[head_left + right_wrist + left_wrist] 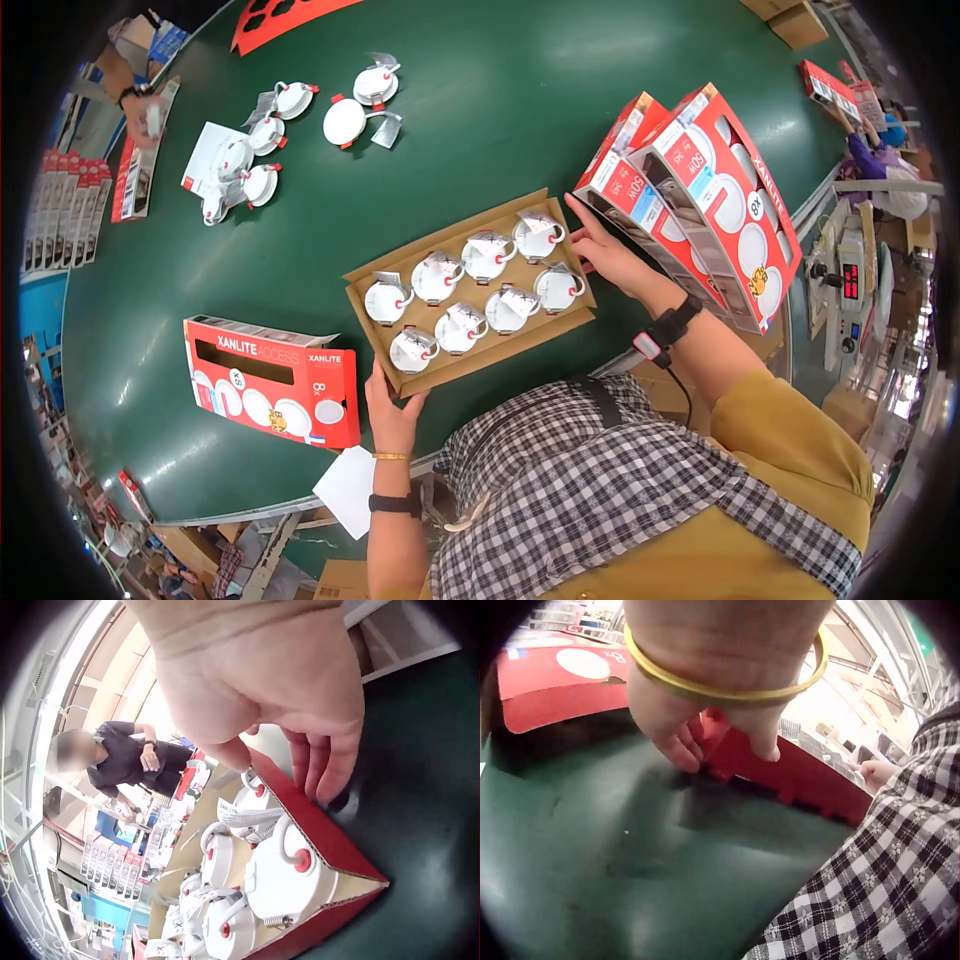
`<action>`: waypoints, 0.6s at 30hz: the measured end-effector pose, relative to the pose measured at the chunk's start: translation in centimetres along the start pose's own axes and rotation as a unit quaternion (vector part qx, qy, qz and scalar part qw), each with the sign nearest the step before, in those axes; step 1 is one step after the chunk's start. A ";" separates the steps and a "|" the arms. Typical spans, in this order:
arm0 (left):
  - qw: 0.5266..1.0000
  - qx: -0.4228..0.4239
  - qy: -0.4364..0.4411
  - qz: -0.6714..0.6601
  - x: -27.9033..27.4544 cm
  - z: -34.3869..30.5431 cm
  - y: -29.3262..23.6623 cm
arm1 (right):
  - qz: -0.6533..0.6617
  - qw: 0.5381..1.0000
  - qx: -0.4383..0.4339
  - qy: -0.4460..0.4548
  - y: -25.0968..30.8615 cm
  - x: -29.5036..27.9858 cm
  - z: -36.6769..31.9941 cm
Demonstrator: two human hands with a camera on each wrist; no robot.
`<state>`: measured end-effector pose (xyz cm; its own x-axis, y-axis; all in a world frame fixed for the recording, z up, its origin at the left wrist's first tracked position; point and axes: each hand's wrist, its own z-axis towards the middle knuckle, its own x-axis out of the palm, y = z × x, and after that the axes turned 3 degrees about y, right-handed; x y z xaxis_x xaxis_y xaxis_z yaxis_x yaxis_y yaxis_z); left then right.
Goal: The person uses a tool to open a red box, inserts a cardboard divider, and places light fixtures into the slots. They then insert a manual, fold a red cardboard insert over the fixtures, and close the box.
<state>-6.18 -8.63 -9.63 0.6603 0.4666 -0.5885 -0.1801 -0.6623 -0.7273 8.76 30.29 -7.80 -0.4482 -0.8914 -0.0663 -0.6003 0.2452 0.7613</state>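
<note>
An open cardboard tray (480,354) with a red outside holds several round white lamps (437,277) in two rows, each with a looped cable. My left hand (393,415) grips its lower left corner; in the left wrist view that hand (705,697) has thumb and fingers on either side of the red wall (780,769). At the opposite end my right hand (612,252) grips the short side. The right wrist view shows the right hand (262,697) with its thumb at the rim and its fingers along the red outer wall (315,825).
A red XANLITE box (270,385) lies left of the tray. More boxes (720,200) lean together at the right. Loose white lamps (345,121) and a white sheet (208,150) are at the back left of the green table (480,100). Another person's hand (140,115) is at the far left.
</note>
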 end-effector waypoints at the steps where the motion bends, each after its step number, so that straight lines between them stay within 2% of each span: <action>1: 1.000 0.001 0.004 -0.001 -0.1 0.0 0.1 | -0.020 1.000 -0.001 0.020 0.3 -0.2 0.3; 8: 0.997 -0.021 0.001 -0.071 0.0 0.4 0.9 | -0.085 0.993 0.033 0.076 3.6 -0.8 1.1; 10: 0.994 -0.031 0.006 -0.108 -0.1 0.5 1.4 | -0.111 0.985 0.071 0.114 4.5 -1.1 1.4; 14: 0.992 -0.023 -0.003 -0.123 -0.6 0.5 0.8 | -0.082 0.990 0.064 0.099 4.0 -0.9 1.9; 18: 0.998 -0.017 0.019 -0.049 -2.3 0.9 -0.3 | -0.016 0.996 0.025 0.087 3.0 -0.6 1.7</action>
<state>-8.32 -8.98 -8.36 0.7008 0.5085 -0.5004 -0.0882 -0.6343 -0.7681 6.14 32.21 -6.58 -0.3085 -0.9509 0.0264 -0.6467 0.2300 0.7273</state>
